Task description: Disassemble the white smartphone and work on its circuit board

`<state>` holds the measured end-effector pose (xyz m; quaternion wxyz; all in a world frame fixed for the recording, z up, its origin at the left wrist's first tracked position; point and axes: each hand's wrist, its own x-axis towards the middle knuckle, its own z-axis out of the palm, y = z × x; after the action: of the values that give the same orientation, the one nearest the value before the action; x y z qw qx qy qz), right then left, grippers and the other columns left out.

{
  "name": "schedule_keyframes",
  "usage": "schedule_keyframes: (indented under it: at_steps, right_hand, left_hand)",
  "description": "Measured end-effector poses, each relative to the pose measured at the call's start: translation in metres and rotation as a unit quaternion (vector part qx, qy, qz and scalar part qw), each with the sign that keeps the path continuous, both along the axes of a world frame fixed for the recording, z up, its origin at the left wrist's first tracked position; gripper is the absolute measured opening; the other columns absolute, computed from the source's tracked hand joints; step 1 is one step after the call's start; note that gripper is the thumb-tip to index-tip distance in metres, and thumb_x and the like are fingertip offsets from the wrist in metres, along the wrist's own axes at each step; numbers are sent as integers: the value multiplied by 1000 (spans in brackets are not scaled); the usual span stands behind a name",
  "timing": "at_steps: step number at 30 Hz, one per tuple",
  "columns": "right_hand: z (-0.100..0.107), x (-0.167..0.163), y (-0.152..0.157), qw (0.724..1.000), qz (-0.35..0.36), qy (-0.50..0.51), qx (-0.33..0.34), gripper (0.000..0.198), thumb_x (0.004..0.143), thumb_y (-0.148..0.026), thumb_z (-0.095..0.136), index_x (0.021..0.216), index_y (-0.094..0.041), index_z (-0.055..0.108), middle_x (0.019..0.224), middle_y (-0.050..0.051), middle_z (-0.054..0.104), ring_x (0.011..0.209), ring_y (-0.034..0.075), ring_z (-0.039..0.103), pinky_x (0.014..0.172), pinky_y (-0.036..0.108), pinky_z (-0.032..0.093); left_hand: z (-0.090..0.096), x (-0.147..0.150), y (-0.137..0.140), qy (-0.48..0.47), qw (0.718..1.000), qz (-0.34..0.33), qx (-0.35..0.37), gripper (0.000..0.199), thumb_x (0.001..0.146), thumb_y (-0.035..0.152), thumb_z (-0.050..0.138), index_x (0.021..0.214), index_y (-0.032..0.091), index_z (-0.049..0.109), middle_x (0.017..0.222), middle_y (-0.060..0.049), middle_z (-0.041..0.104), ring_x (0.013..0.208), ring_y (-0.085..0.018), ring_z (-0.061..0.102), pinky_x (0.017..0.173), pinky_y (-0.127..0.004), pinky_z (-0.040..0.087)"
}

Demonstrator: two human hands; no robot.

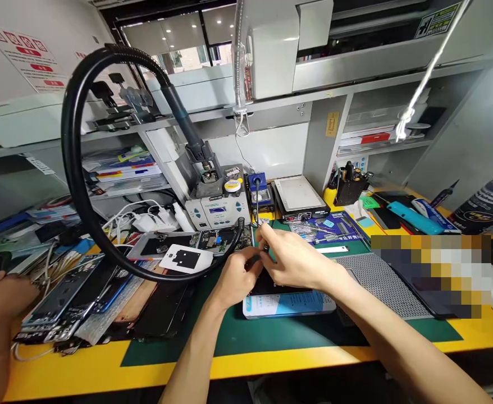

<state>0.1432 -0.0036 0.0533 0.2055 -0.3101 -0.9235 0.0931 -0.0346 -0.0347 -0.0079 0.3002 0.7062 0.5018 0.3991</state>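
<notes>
My left hand point(238, 276) and my right hand point(292, 255) come together over the middle of the green mat point(213, 331). The fingers of both are bent and closed. Something small and dark shows between the right fingertips, but its kind is not clear. What the left fingers hold, if anything, is hidden. Beneath the hands lies a flat black piece on a blue and white box point(291, 306). Just left of the fingers, an opened device with circuit boards point(217, 241) rests on the mat, with the looped black hose point(76, 168) passing in front of it.
Another person's hand point(6, 297) rests at the left, by stacked phone parts point(67, 297). A grey hot-air station point(217, 212) and a soldering-iron stand point(261, 193) are behind. A grey perforated mat point(381, 283) and turquoise tool point(415, 217) lie to the right.
</notes>
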Motion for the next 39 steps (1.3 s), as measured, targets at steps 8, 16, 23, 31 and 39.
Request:
schedule_keyframes:
  at_steps: [8,16,23,31,39]
  right_hand:
    - [-10,-8,3,997,-9,77,28,23,100,-34,48,115,-17,50,102,10,67,92,24,64,77,34,47]
    - [-18,-6,11,985,47,163,-15,38,105,-24,33,138,-16,51,129,14,64,120,25,59,103,43,46]
    - [-17,-8,5,960,83,237,-122,45,107,-32,31,149,-22,44,140,9,60,130,22,53,113,44,39]
    - [-13,-10,2,923,95,282,-244,43,108,-35,32,147,-23,46,127,6,67,123,19,58,109,37,40]
    - [-11,-12,0,908,71,300,-284,31,106,-37,38,124,-23,60,122,5,65,115,20,60,103,36,45]
  left_hand:
    - [-9,-4,2,-12,999,41,10,15,89,28,60,81,17,66,69,-1,65,65,-16,58,57,-25,45]
    - [2,-4,-1,-20,1000,0,-7,16,91,29,61,101,18,69,96,-5,71,84,-19,62,76,-30,48]
    - [1,-5,-2,-26,1000,14,-11,15,91,32,63,96,18,64,76,0,60,64,-14,49,59,-27,39]
    - [0,-5,-3,-45,997,60,1,15,87,32,68,89,19,64,76,0,62,60,-13,48,55,-27,38]
    - [-2,-5,-3,-53,997,47,15,13,88,28,66,96,18,67,89,-4,68,69,-16,56,60,-28,44]
